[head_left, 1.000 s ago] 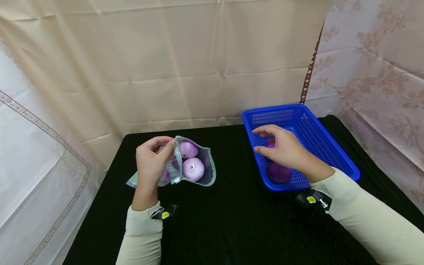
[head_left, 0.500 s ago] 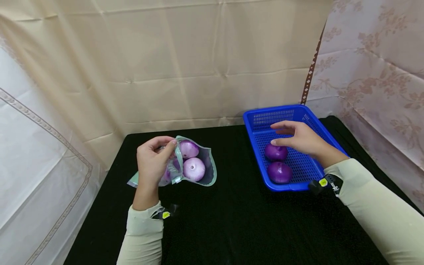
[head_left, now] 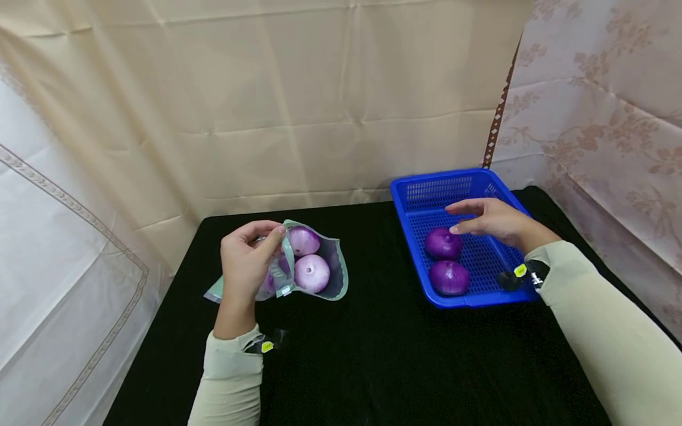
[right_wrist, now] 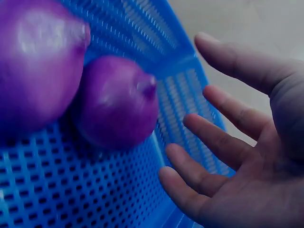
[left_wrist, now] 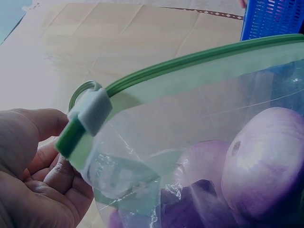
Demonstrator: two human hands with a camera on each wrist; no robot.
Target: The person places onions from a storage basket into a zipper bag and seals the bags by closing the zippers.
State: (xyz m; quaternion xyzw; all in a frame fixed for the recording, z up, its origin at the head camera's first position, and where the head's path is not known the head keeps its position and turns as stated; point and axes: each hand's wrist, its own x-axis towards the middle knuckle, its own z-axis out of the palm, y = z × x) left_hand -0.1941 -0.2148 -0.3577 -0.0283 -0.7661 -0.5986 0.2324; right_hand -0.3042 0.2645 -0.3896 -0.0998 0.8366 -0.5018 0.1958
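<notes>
Inside latticed plastic basket (head_left: 482,266), two glossy round onions (head_left: 449,278)

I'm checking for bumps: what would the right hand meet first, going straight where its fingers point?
Probably the farther onion in the blue basket, though the right hand might pass above it; its height is unclear.

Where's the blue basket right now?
In the head view, the blue basket sits right of the bag, beneath the right hand, two purple onions inside.

Even light in head view, dim bluish right wrist view, glare on round purple onion (right_wrist: 40,71), white glints on clear green-edged plastic bag (left_wrist: 133,137)
</notes>
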